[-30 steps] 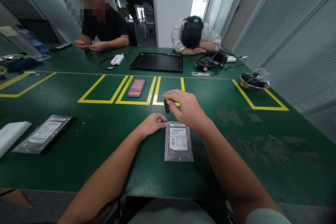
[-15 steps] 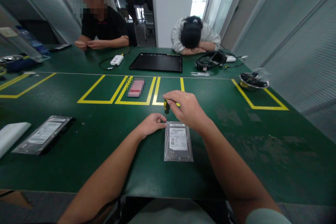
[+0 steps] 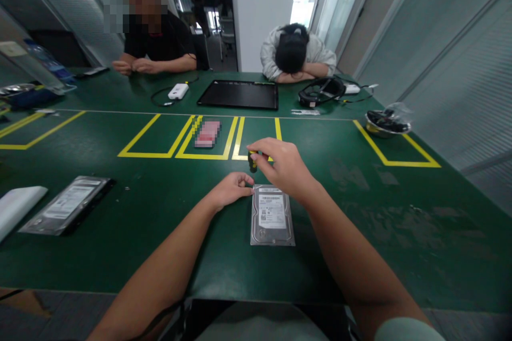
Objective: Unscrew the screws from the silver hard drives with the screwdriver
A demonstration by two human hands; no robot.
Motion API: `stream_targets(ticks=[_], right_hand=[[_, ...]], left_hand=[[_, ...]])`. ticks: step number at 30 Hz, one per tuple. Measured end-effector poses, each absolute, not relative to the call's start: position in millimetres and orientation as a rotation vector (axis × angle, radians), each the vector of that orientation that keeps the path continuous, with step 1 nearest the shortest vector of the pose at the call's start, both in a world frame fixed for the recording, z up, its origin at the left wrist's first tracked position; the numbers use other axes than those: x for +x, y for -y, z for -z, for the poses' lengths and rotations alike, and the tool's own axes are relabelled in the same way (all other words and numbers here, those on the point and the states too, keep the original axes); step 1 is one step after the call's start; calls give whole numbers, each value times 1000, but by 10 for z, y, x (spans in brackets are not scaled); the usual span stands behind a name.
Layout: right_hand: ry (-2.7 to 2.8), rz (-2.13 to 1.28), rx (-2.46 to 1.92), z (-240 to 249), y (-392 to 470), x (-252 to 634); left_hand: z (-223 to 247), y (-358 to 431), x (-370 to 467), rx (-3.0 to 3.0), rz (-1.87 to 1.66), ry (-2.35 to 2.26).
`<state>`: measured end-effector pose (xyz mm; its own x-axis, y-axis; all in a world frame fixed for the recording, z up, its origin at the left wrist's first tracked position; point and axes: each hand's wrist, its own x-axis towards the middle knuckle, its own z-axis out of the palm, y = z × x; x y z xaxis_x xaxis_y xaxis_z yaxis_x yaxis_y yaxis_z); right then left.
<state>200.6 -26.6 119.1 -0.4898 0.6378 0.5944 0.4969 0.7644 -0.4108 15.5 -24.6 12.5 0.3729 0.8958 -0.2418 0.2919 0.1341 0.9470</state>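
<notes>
A silver hard drive [image 3: 272,218] with a white label lies flat on the green table, in front of me. My right hand [image 3: 280,162] is closed on a short black and yellow screwdriver [image 3: 253,161], held upright above the drive's far left corner. The tool's tip is too small to make out. At that same corner, my left hand [image 3: 234,190] has its thumb and fingertips bent together beside the drive's edge; whatever they may hold is hidden.
Another hard drive [image 3: 70,205] and a white object [image 3: 19,205] lie at left. Beyond are a pink item [image 3: 208,134], a black panel [image 3: 239,95], a headset [image 3: 320,92] and a bowl [image 3: 386,123]. Two people sit across the table [image 3: 160,256].
The screwdriver has tilted and shifted very slightly left in my right hand. My left hand and the drive are nearly unmoved. The person at the far left has leaned a little.
</notes>
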Motion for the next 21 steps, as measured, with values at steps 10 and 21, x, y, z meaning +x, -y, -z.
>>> stream_targets(ticks=[10,21], right_hand=[[2138,-197,-969,-1197,273,2011],[2117,-277,-874,-1177,248,2000]], left_hand=[[-118,240,149,1415,-601,-1154],[-139,249,142,1430,-619,-1159]])
